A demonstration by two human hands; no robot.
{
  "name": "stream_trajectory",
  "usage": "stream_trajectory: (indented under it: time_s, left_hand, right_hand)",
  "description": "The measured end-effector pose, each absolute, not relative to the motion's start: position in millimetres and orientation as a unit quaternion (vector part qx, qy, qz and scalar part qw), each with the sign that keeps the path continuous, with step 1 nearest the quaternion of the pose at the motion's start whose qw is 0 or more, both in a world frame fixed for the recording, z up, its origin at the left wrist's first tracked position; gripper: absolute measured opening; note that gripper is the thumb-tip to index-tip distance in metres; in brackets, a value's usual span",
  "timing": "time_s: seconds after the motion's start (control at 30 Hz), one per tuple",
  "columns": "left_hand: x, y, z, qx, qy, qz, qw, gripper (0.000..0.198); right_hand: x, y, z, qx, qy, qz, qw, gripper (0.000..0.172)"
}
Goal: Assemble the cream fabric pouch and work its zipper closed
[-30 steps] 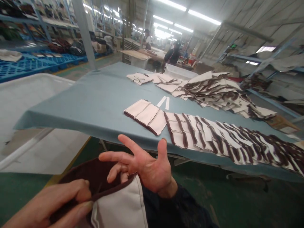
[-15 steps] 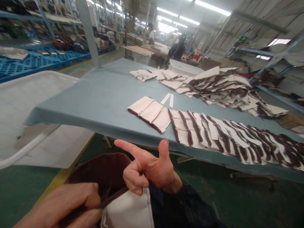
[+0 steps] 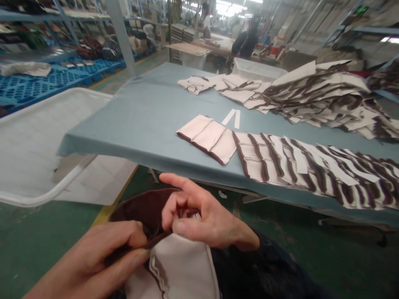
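Cream-white fabric piece with a dark brown bound edge (image 3: 174,265), held low at the near edge of the view, in front of the table; the brown binding curves up behind both hands. Left hand (image 3: 102,257): closed in a pinch, thumb pressed against the forefinger on the brown edge at the left of the piece. Right hand (image 3: 202,220): mostly closed, thumb and curled fingers gripping the upper edge of the same piece just beside the left hand, forefinger extended toward the left; a dark sleeve (image 3: 268,270) covers the wrist. Beyond the hands, a long table covered in grey-blue cloth (image 3: 140,120) bears a row of overlapping cream pieces with brown strips (image 3: 299,166) along its near side, the leftmost three lying plain side up. Farther back on the table lies a loose heap of similar pieces (image 3: 314,97). Left of the table stands a large white plastic bin (image 3: 37,141). At the far end, a person in dark clothing (image 3: 246,41) stands near other tables; blue pallets (image 3: 34,81) line the left wall.
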State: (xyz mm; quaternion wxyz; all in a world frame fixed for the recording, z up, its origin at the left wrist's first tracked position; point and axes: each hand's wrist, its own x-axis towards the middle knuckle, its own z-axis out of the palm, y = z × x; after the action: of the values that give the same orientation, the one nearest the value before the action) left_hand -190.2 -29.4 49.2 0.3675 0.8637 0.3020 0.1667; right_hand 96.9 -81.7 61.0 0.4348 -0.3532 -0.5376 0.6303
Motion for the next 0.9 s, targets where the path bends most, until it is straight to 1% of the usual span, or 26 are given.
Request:
stream_trajectory:
  time_s: [0.07,0.1,0.2,0.3,0.37,0.43,0.5,0.7,0.77,0.9]
  left_hand:
    - [-184.2,-24.4,51.5,0.856,0.292,0.169,0.392,0.047]
    - [-181.3,-21.8,52.3,0.853,0.284,0.17,0.403,0.047]
    - [-174.3,-14.8,54.6,0.846,0.268,0.165,0.43,0.042]
    - [-170.6,-8.9,60.2,0.837,0.273,0.146,0.451,0.031]
    - [-169.3,-5.3,65.8,0.83,0.286,0.123,0.464,0.023]
    - [-168.6,-2.2,70.6,0.824,0.295,0.105,0.472,0.02]
    - [-168.5,0.3,72.1,0.821,0.295,0.103,0.478,0.021]
    - [-166.9,4.5,64.2,0.817,0.286,0.128,0.484,0.027]
    - [-163.6,5.1,66.2,0.819,0.283,0.12,0.484,0.027]
    - [-153.3,5.2,77.4,0.836,0.263,0.101,0.472,0.031]
  right_hand:
    - [96.5,-80.0,58.2,-0.362,-0.598,0.544,0.464,0.076]
    - [96.3,-79.3,56.6,-0.358,-0.644,0.495,0.46,0.065]
    - [96.9,-78.2,51.5,-0.363,-0.761,0.354,0.403,0.041]
    - [100.5,-78.1,48.0,-0.376,-0.81,0.294,0.341,0.027]
    - [103.8,-78.1,46.3,-0.366,-0.817,0.289,0.338,0.025]
    - [106.5,-77.1,44.5,-0.361,-0.81,0.29,0.359,0.024]
    - [107.8,-74.9,42.1,-0.357,-0.799,0.309,0.372,0.025]
    - [106.8,-68.6,36.0,-0.371,-0.758,0.39,0.37,0.032]
    - [106.9,-69.4,35.8,-0.381,-0.755,0.387,0.367,0.032]
    - [107.1,-72.6,38.2,-0.402,-0.771,0.342,0.355,0.034]
